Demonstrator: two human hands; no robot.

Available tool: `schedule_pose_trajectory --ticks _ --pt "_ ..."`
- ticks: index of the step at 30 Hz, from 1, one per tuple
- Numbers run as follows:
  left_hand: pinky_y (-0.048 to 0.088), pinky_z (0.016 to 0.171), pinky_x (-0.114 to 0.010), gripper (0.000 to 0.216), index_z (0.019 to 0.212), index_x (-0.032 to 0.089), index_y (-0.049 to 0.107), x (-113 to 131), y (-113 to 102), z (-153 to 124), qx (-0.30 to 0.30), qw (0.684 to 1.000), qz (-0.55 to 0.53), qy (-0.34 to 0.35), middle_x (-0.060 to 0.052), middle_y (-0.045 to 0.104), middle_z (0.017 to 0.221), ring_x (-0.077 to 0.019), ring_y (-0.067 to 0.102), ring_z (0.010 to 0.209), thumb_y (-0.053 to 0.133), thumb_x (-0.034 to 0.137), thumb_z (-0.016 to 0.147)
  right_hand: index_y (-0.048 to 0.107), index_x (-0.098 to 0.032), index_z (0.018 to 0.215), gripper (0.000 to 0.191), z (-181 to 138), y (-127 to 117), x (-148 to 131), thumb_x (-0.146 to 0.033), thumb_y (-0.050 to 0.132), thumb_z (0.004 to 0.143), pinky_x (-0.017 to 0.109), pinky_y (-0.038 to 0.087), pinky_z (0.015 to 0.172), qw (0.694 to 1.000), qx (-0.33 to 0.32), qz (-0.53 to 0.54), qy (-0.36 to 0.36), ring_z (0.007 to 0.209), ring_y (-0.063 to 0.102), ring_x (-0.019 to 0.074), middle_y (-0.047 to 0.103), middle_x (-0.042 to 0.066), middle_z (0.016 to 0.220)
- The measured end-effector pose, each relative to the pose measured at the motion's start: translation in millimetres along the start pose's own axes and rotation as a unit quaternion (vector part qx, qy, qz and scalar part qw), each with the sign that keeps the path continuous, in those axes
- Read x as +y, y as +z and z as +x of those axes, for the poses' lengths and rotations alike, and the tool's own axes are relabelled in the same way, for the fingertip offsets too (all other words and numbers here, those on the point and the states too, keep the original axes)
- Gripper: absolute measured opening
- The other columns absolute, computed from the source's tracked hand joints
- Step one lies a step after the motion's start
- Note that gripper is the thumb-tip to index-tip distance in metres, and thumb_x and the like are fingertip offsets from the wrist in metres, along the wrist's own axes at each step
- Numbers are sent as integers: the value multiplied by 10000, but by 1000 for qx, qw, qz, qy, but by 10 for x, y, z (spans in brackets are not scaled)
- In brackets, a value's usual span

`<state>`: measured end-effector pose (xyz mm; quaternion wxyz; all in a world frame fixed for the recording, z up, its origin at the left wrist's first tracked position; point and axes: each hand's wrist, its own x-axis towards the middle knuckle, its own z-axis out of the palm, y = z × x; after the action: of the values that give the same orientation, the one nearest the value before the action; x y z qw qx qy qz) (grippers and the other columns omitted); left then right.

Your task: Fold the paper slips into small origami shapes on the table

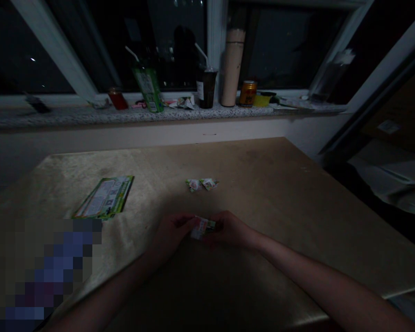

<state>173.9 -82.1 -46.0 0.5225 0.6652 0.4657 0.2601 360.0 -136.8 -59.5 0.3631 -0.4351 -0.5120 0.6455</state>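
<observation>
Between my hands, low over the near part of the table, is a small piece of folded printed paper [198,228], whitish with pink and green marks. My left hand [173,234] pinches its left side with the thumb on top. The fingers of my right hand [232,230] close on its right side, and part of the paper is hidden there. Just beyond lie two small folded paper triangles [202,184], side by side. To the left rests a stack of green and white printed leaflets [105,198]. Dim light blurs the finer folds.
The brown tabletop [263,184] meets a wall below a stone windowsill [180,114]. On the sill stand a green carton [148,90], a dark cup [206,90] with a straw, a pink flask [232,69], a gold can [248,93] and a red jar [117,98]. A pixelated patch covers the lower left.
</observation>
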Motion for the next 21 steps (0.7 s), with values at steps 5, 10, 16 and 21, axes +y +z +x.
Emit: schedule_pose_trajectory --ticks 5,10,16,21 --pt "497 662 -275 281 824 182 724 6 -19 10 -6 1000 4 -5 -27 724 771 -211 663 731 617 427 737 623 -134 785 427 2 28 -16 -490 768 599 229 457 533 1000 15 -15 9 544 572 115 620 -4 630" --pt "487 617 -273 240 796 182 726 8 -30 4 -37 999 28 -2 -24 718 732 -210 657 686 624 393 744 604 -135 659 348 3 82 -34 -459 730 673 180 293 446 984 94 -148 -41 505 421 69 491 -48 547" --pt "483 605 -276 251 758 178 714 4 -13 -12 -29 998 47 17 -22 702 701 -218 644 675 630 412 728 581 -144 644 410 14 77 0 -538 654 732 190 333 460 986 70 -138 -61 503 448 80 512 -33 567" --pt "463 607 -253 259 804 199 720 18 -4 -53 -33 992 104 65 -11 700 743 -197 626 686 536 382 812 586 -148 668 425 -13 83 -41 -566 645 722 203 381 491 996 14 -71 -50 521 476 89 538 -25 599"
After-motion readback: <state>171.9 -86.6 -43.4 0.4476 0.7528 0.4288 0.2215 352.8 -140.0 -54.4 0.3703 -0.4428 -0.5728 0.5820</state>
